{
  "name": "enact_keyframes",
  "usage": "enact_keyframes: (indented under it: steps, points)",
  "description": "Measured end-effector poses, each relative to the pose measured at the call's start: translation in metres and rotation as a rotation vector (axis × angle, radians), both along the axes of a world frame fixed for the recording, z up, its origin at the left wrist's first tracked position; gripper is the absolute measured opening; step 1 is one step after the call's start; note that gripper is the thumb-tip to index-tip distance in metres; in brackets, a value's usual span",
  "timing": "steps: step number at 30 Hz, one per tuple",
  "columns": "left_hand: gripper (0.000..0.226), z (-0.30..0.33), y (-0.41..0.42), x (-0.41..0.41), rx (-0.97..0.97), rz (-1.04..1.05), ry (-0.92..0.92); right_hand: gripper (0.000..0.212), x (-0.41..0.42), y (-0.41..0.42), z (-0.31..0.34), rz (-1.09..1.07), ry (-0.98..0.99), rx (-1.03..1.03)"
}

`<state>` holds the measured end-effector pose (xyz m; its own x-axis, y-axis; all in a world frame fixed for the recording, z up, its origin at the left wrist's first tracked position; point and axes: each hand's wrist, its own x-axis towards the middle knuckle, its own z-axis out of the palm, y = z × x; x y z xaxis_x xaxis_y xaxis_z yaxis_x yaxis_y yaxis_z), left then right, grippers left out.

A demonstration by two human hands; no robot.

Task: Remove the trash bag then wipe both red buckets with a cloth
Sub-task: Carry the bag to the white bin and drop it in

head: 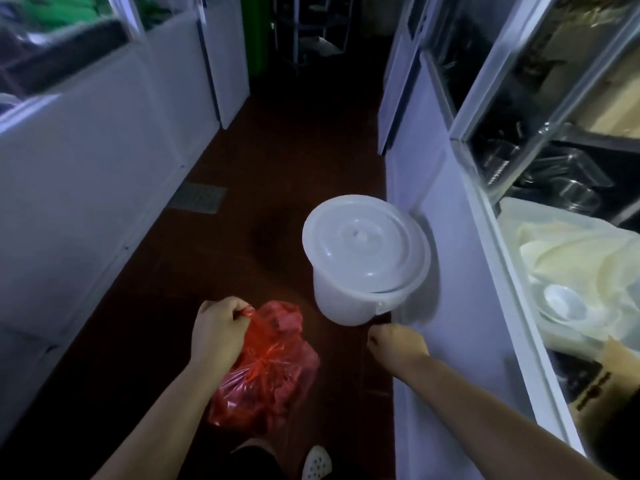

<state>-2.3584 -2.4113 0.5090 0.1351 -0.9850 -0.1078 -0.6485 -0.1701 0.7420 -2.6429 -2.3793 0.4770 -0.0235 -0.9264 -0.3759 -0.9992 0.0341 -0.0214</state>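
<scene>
L hand (218,332) has its fingers curled tight round the twisted neck of the red trash bag (266,368), gripping it at the top w/ knuckles up; the bag hangs below and just right of that hand, knotted partway down, bulging full, clear of the dark reddish floor (214,258). R hand (394,342) is curled into a loose fist w/ nothing visible in it, fingertips tucked under so can't tell exactly how they lie; it hovers just beside the white cabinet side (446,258) on the right, apart from the bag. Both forearms are bare and reach in from the bottom edge. Just beyond the R hand, a white lidded bucket (367,261) stands upright on the floor, touching or nearly touching the cabinet side, lid sitting on top. Near the bottom edge, below the bag, a white perforated shoe (317,462) shows next to a dark trouser leg. Further out on the floor, left of the bucket, there's a metal drain grate (197,197) close to the white counter fronts (86,174) lining the left side of the aisle. Right side: open shelving w/ clear plastic containers (561,174) and a tub of pale, cream-coloured stuff (575,258), blurred. No red buckets in view. Far end of the aisle is dark, w/ a green panel (254,32) and a metal rack (311,26) only dimly seen.
</scene>
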Motion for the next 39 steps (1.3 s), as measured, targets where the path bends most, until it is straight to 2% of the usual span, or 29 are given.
enact_keyframes:
  steps: [5,10,18,23,27,31,34,36,39]
  points:
    - [0.032,-0.017,-0.084,-0.009,0.055,-0.001,0.043,0.029,0.003,-0.099,-0.012,0.034,0.038,0.052]
    - [0.019,-0.049,-0.182,-0.012,0.102,-0.068,0.033,0.029,0.014,-0.192,-0.042,-0.007,0.074,0.111]
    - [0.019,-0.112,-0.294,-0.023,0.128,-0.263,-0.098,0.030,0.034,-0.304,-0.125,-0.098,0.128,0.272]
    - [0.015,-0.160,-0.335,-0.016,0.183,-0.255,-0.078,0.029,0.037,-0.354,-0.188,-0.152,0.087,0.337]
    - [0.015,-0.201,-0.363,-0.006,0.191,-0.196,-0.089,0.030,0.037,-0.387,-0.244,-0.200,0.000,0.292]
    - [0.019,-0.236,-0.380,-0.009,0.216,-0.173,-0.100,0.034,0.040,-0.408,-0.295,-0.191,0.078,0.176]
    - [0.019,-0.254,-0.385,-0.013,0.242,-0.164,-0.105,0.048,0.041,-0.410,-0.319,-0.210,0.145,0.157]
    - [0.021,-0.262,-0.385,-0.014,0.257,-0.152,-0.120,0.056,0.041,-0.409,-0.326,-0.165,0.204,0.133]
    - [0.021,-0.266,-0.381,-0.013,0.285,-0.133,-0.132,0.053,0.036,-0.409,-0.330,-0.051,0.237,0.061]
